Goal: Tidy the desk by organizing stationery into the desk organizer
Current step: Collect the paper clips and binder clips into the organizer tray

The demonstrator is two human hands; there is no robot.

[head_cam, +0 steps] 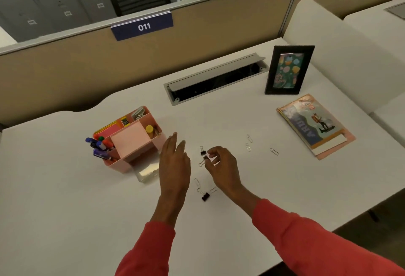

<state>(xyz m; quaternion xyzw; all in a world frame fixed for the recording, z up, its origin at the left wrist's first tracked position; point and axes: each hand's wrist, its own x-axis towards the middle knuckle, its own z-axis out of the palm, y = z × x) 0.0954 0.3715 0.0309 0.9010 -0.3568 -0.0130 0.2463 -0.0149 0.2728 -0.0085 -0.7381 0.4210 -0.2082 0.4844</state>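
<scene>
The right hand [221, 166] is pinching a binder clip [205, 157] just right of the organizer [140, 144], probably to drop it in. The left hand [174, 166] is hovering spread beside the organizer, holding nothing. Paper clips [248, 147] are lying on the table [65, 188], farther right of it.

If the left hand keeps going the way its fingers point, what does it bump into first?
Probably the left end of the grey cable tray. The left hand points just past the right corner of the pink organizer, so it might brush that first; depth is hard to judge.
</scene>
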